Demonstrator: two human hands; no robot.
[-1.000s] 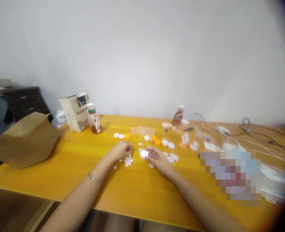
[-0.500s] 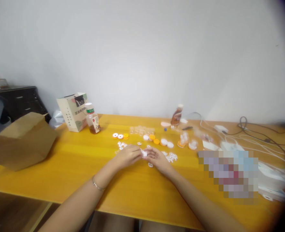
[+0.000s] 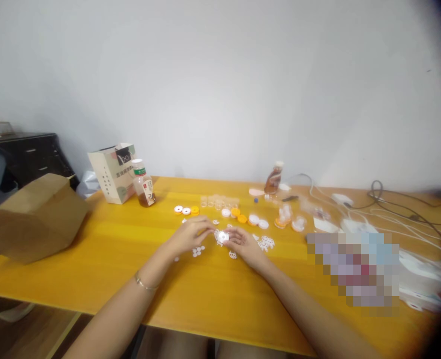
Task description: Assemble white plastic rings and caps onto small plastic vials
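My right hand (image 3: 245, 245) grips a small white round piece (image 3: 223, 236) between thumb and fingers, a little above the table. To its left, my left hand (image 3: 193, 234) has its fingertips pinched together by the piece's edge; whatever they hold is too small to make out. Beneath the left hand lie several small white discs (image 3: 197, 252). Thin white openwork pieces (image 3: 266, 243) form a loose pile right of my right hand, and a single openwork piece (image 3: 232, 255) lies just below it.
Behind the hands are orange-and-white round parts (image 3: 235, 213) and clear cups (image 3: 220, 202). Bottles (image 3: 144, 187), a paper bag (image 3: 111, 174) and a brown bag (image 3: 37, 219) stand left; another bottle (image 3: 273, 178) stands at the back. Cables (image 3: 410, 217) and a blurred patch (image 3: 358, 269) lie right.
My left hand has drawn back slightly to the left, away from the white round piece, which shows more fully now. My right hand has barely moved and still holds it.
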